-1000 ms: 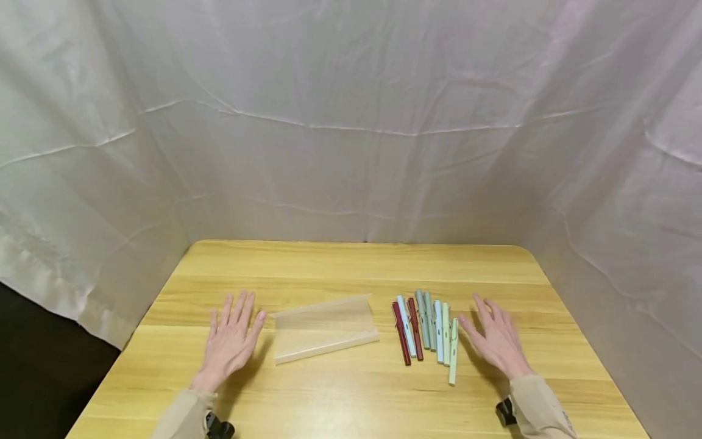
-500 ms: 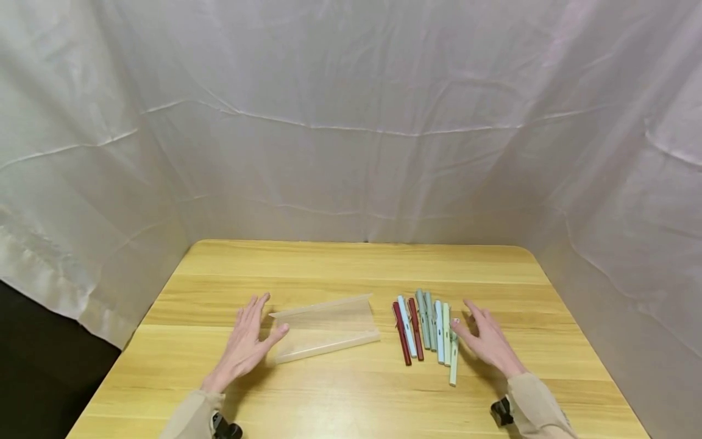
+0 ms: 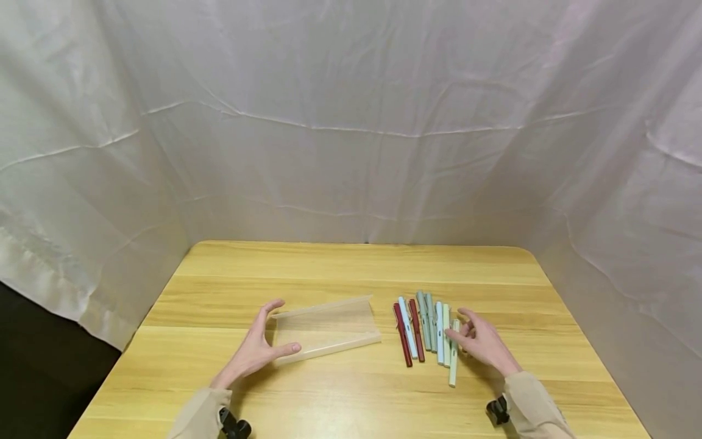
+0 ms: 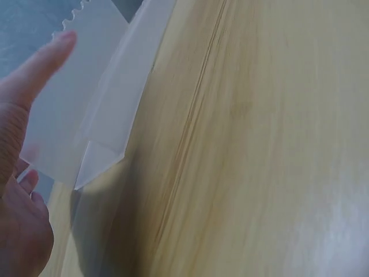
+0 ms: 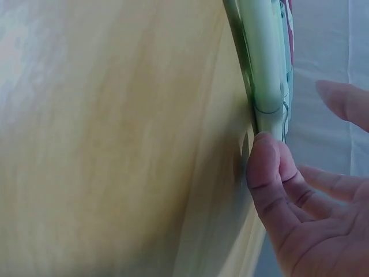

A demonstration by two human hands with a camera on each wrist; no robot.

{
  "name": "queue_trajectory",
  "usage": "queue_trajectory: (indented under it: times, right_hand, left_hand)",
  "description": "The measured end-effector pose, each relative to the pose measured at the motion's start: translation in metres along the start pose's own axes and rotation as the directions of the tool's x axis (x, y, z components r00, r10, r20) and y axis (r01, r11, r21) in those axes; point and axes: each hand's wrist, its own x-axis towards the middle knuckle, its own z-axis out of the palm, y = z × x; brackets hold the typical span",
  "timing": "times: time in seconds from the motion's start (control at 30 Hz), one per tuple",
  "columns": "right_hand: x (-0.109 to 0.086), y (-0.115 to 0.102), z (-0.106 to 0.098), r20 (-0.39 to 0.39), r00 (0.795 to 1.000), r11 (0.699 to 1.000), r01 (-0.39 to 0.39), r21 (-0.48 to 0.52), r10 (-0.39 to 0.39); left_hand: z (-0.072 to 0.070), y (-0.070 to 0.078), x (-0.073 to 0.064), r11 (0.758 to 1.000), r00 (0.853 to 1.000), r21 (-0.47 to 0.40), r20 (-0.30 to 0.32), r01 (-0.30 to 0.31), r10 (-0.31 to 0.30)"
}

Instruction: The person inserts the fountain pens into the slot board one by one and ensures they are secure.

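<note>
Apparently to span the clear holder (image 3: 326, 325) at its left end, the left hand (image 3: 253, 352) spreads wide, empty, while the right hand (image 3: 485, 345) curls, grip unclear, at the pale-green pen (image 3: 453, 369) nearest the right edge of the tabletop (image 3: 351, 405).

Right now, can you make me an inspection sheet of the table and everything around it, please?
Surface: wood-grain table.
Job's things: translucent plastic tray with a notched edge, left of eight pens in dark red, light blue, grey-green and light green.
Clutter: nothing seen.
Hands: left hand has thumb and fingers spread at the tray's left end; right hand is at the rightmost light green pen, grip unclear.
Cables: nothing seen.
Surroundings: pale curtain behind and on both sides; dark area at lower left.
</note>
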Motion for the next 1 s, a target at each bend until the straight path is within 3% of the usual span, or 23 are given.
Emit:
queue_trajectory:
  times: [0.3,0.53,1.0]
  right_hand:
    - [-0.001,0.001,0.0,0.039,0.999,0.999,0.003,0.041,-0.004]
    - [0.001,0.001,0.001,0.08,0.996,0.995,0.018,0.093,-0.026]
    - [0.004,-0.002,0.003,0.105,0.994,0.995,-0.048,0.09,0.039]
  left_hand:
    - [0.009,0.002,0.004,0.996,1.0,-0.085,-0.022,0.01,-0.011]
    - [0.013,-0.002,0.006,0.998,0.999,-0.067,-0.036,-0.017,0.015]
    - [0.01,-0.003,0.004,0.998,0.996,-0.042,0.068,-0.051,0.054]
